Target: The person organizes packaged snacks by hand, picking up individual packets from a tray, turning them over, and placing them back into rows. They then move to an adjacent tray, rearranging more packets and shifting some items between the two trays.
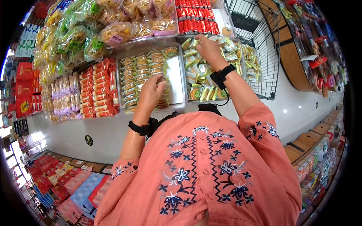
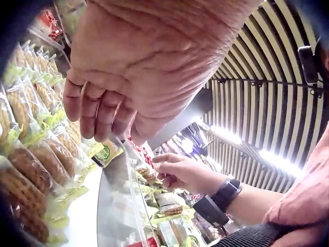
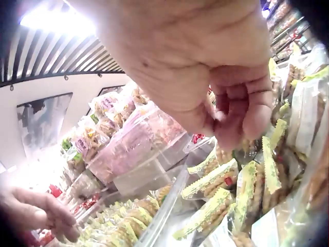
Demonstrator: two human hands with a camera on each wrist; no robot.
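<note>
My left hand (image 1: 152, 91) hovers over a clear tray (image 1: 183, 101) of wrapped biscuits (image 1: 129, 81) standing in rows. In the left wrist view its fingers (image 2: 105, 110) are loosely bent, with nothing seen between them. A packet with a round green label (image 1: 171, 52) lies at that tray's back corner. My right hand (image 1: 209, 51) reaches to the back of the neighbouring tray, where yellow-green wrapped biscuit packets (image 1: 193, 60) lie jumbled. Its curled fingertips (image 3: 255, 121) are right at the packets in the right wrist view; I cannot tell whether they pinch one.
Red-wrapped snacks (image 1: 196, 20) fill a tray behind. Bagged snacks (image 1: 117, 34) are heaped at the back left, with red and orange packets (image 1: 98, 88) left of the biscuit rows. A black wire cart (image 1: 266, 71) stands to the right, beside a wood-sided display (image 1: 301, 62).
</note>
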